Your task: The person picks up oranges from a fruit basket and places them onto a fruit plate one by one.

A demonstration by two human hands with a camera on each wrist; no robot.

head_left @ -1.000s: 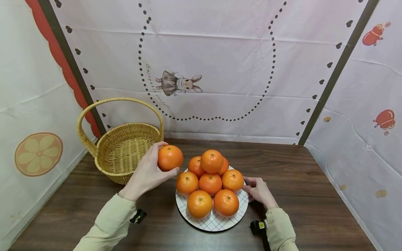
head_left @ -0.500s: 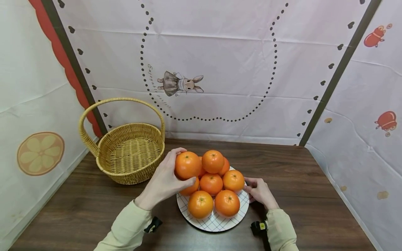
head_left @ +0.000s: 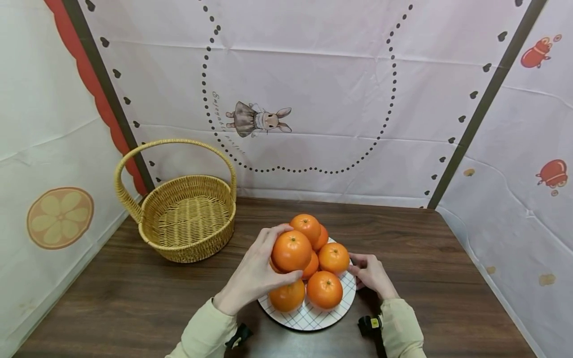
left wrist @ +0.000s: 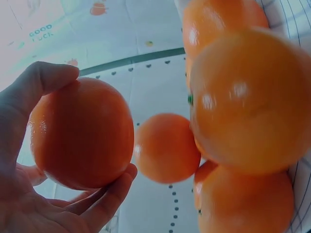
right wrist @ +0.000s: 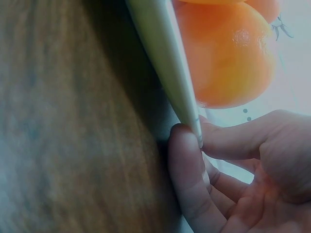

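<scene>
My left hand (head_left: pixel 255 271) grips an orange (head_left: pixel 292 251) between thumb and fingers, held up over the left part of the plate. In the left wrist view the held orange (left wrist: pixel 82 133) hangs apart from the piled ones. Several more oranges (head_left: pixel 324 290) are heaped on a round white plate (head_left: pixel 309 320) with a grid pattern, one resting on top (head_left: pixel 306 227) at the back. Some of the pile is hidden behind the left hand and its orange. My right hand (head_left: pixel 370 274) pinches the plate's right rim; in the right wrist view its thumb and finger close on the plate edge (right wrist: pixel 170 73).
A wicker basket (head_left: pixel 190 248) with a tall arched handle stands at the back left of the dark wood table (head_left: pixel 403 238). Nothing lies in its bowl. Printed white cloth (head_left: pixel 322 99) walls in the table at the back and both sides.
My left hand has carried the orange rightward from beside the basket to over the plate's left part. The right hand has stayed at the plate rim.
</scene>
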